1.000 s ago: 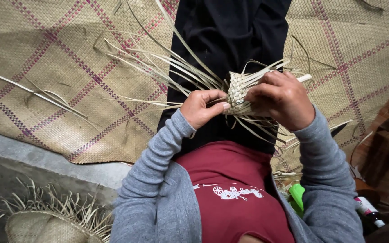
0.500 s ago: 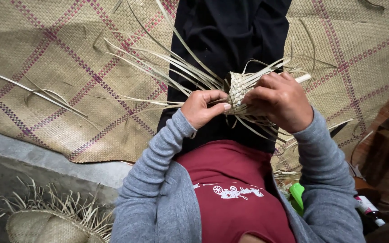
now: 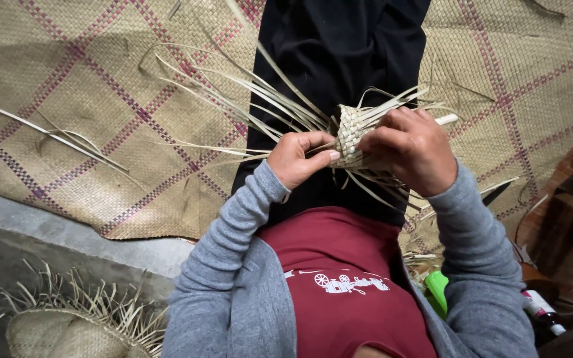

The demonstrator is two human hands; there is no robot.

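A small, partly woven palm-leaf basket (image 3: 351, 136) sits between two bare hands, above the person's lap. Long loose leaf strips (image 3: 247, 93) fan out from the weave, away from the left hand toward the upper left; shorter ends stick out past the right hand. The left hand (image 3: 298, 158) is curled shut against the near left edge of the weave, thumb pressed on a strip at its side. The right hand (image 3: 411, 149) closes over the right side of the weave, fingers bent down on it, covering much of it. Both wrists wear grey sleeves; below the hands is a dark red shirt with a small white print, beyond them black trousers. Under and around lies a woven mat (image 3: 74, 99) with purple crossing lines. Far left of the left hand, a few stray strips (image 3: 54, 136) lie on the mat. Well below the left elbow is an unfinished woven piece with a frayed rim (image 3: 67, 325). Below the right elbow sit a green object (image 3: 438, 286) and a small bottle (image 3: 542, 311)
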